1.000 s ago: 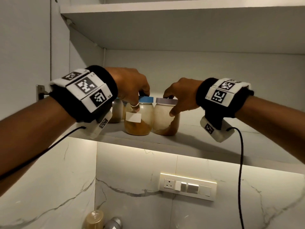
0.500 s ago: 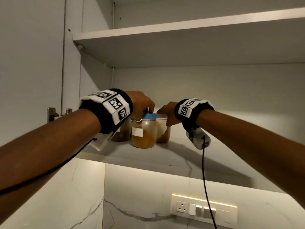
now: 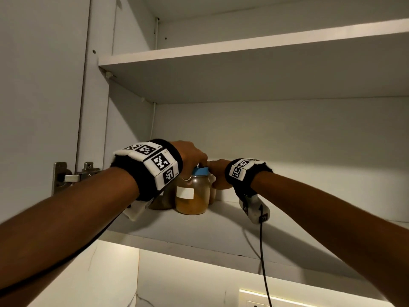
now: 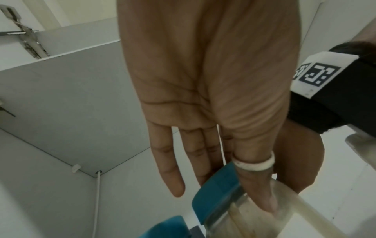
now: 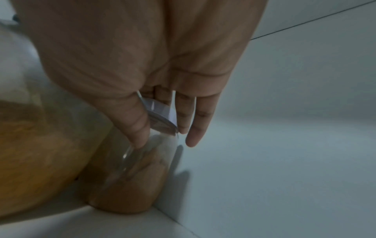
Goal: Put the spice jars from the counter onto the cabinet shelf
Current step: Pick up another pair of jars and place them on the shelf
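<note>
On the lower cabinet shelf [image 3: 199, 231] stands a blue-lidded jar [image 3: 192, 200] of orange spice with a white label. My left hand [image 3: 200, 166] holds it at the lid, thumb on the glass [image 4: 254, 222], fingers over the lid's far side. Right behind it, near the back wall, stands a grey-lidded jar [image 5: 130, 185] of brown powder. My right hand [image 5: 165, 141] grips it at the lid, thumb on the glass. The head view shows only a sliver of this grey-lidded jar [image 3: 213, 185]. A third jar [image 3: 161, 200] stands to the left, partly hidden by my left wrist.
An upper shelf [image 3: 243, 47] hangs above. The open cabinet door's hinge [image 3: 66, 176] is at the left. A black cable [image 3: 263, 251] drops from my right wrist over the shelf edge. A lit wall socket panel [image 3: 254, 300] sits below.
Both hands have slid their jars deeper onto the shelf, towards the back left corner. My head has tilted up, so the upper shelf has come into view.
</note>
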A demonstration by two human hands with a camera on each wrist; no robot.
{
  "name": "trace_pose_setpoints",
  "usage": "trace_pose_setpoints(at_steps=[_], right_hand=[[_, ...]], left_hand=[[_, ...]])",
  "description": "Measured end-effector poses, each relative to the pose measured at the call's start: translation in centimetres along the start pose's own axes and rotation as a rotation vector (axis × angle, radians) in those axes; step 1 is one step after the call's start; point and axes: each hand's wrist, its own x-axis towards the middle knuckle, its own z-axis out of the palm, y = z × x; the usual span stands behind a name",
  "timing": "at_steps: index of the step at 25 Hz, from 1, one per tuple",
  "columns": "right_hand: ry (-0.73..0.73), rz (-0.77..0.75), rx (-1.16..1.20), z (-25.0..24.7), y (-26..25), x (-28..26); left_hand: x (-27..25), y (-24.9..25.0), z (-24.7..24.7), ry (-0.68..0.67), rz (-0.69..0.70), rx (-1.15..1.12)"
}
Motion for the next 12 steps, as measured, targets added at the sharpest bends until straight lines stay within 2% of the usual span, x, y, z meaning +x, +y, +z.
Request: trace_pose_setpoints(at_steps=[9,12], right_hand=[[0.032,-0.004,0.117,0.8,0.5,1.3],[0.063,-0.013,0.152,0.9,0.2,0.6]], left_hand=[[1.0,0.0,0.2,0.013,0.003,0.010],[0.8,0.1,-0.1,-0.027,-0.017,0.005]])
